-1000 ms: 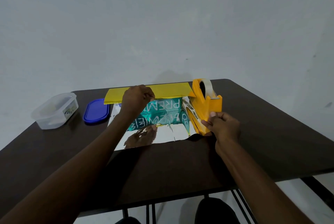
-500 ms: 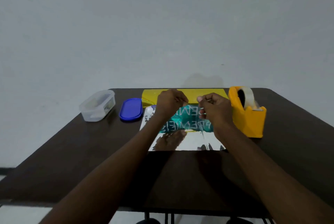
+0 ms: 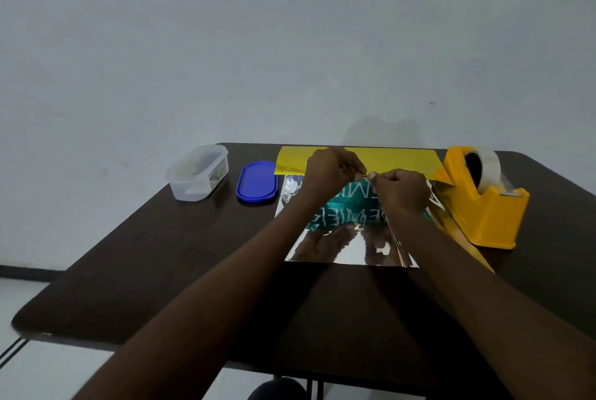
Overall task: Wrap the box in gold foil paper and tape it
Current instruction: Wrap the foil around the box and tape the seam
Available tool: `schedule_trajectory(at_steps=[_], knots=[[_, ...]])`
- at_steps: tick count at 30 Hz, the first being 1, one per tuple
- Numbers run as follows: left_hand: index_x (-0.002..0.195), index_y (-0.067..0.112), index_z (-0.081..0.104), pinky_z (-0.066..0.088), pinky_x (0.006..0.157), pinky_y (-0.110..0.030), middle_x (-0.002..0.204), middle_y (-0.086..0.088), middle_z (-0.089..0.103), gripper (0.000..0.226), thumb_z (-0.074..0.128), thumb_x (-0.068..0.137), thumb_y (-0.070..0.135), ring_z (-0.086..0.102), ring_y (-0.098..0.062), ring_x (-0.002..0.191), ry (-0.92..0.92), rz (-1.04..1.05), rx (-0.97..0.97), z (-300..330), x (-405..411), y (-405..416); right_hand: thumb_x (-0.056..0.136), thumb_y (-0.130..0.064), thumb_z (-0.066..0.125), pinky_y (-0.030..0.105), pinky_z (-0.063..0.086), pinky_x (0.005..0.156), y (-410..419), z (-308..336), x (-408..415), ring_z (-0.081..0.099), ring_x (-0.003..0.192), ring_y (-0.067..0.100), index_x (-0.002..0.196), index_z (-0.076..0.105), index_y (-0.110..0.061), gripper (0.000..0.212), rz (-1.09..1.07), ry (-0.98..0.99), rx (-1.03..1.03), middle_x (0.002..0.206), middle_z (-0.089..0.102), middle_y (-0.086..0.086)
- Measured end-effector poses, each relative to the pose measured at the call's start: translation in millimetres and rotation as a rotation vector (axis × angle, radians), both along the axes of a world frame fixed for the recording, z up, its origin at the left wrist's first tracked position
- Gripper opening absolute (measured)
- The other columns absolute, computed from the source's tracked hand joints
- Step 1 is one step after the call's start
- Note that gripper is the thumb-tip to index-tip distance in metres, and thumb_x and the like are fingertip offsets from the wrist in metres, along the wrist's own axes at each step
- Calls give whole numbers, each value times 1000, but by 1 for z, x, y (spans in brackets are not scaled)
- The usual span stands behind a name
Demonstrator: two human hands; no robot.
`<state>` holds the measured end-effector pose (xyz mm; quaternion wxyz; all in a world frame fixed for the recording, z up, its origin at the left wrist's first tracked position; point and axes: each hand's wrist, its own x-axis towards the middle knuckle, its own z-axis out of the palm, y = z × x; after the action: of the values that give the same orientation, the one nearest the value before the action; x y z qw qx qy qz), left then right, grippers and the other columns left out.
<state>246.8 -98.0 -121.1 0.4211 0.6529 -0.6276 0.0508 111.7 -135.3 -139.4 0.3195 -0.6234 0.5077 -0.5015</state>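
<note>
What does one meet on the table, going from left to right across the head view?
Clear plastic container → blue lid → left hand → right hand → yellow tape dispenser. The foil paper and the box lie under the hands, so I leave them out.

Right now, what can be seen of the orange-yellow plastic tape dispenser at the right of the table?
The orange-yellow plastic tape dispenser stands upright on the dark brown table, at its far right. A roll of clear tape sits in its raised rear cradle; the lower front end carries a small grey cutter. Its left side meets the turned-up edge of the gold foil paper. Neither hand touches it.
</note>
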Motion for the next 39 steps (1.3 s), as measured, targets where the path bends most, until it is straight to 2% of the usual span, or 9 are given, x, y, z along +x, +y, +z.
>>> schedule_trajectory(at_steps=[4,9,16,20,24,28,31,35,39], knots=[[82,21,80,51,68,-22,78,5,74,11,81,73,14,63,-5,68,4,0,-9,0,0,0,84,-29,76,19,41,50,3,-6,1,71,79,26,87,76,-3,27,-39,12,30,88,75,13],[83,22,80,53,70,-24,80,5,74,12,81,73,15,65,-6,70,-14,9,-4,-1,1,-1,83,-44,74,23,40,56,1,-11,3,70,75,29,87,74,-1,43,-114,133,22,84,74,14],[74,24,76,46,62,-18,72,9,72,13,85,68,32,62,-2,65,0,60,-5,1,-6,-3,77,-39,73,36,58,56,-17,-16,-11,70,66,30,79,71,-2,37,1,276,89,75,72,13],[74,24,77,48,63,-21,71,8,73,9,82,72,32,65,-5,67,0,98,-5,2,-8,-5,85,-27,70,21,24,47,-8,-8,-28,53,57,23,59,56,-12,33,23,391,-203,60,57,6],[76,25,77,51,66,-24,71,8,73,11,81,72,34,66,-6,68,0,100,14,4,-6,-5,84,-14,72,29,45,53,-5,2,-26,57,68,22,79,65,-18,9,79,407,-542,78,60,4],[76,25,76,54,67,-26,70,9,72,6,80,74,29,66,-5,67,-38,101,-7,3,-6,-3,84,-5,67,21,26,51,-15,1,-20,50,69,18,82,72,-22,18,130,448,-557,78,51,0],[83,26,74,55,69,-30,72,8,71,9,78,76,22,65,-6,68,-62,100,-35,2,-5,-1,85,-8,70,24,35,58,-22,2,-21,54,72,16,82,74,-22,14,97,398,-502,82,60,2],[100,28,75,51,63,-32,82,4,67,26,67,84,11,62,-17,80,-288,85,-67,-4,-7,2,84,-15,73,25,42,60,-28,2,-24,59,73,17,84,76,-23,8,102,377,-480,84,65,2],[102,27,77,27,55,-25,73,-2,59,30,72,79,8,56,-23,72,-548,109,-142,-6,-10,8,83,-16,72,29,43,59,-32,3,-24,61,76,23,82,75,-23,8,102,408,-482,85,65,4]])
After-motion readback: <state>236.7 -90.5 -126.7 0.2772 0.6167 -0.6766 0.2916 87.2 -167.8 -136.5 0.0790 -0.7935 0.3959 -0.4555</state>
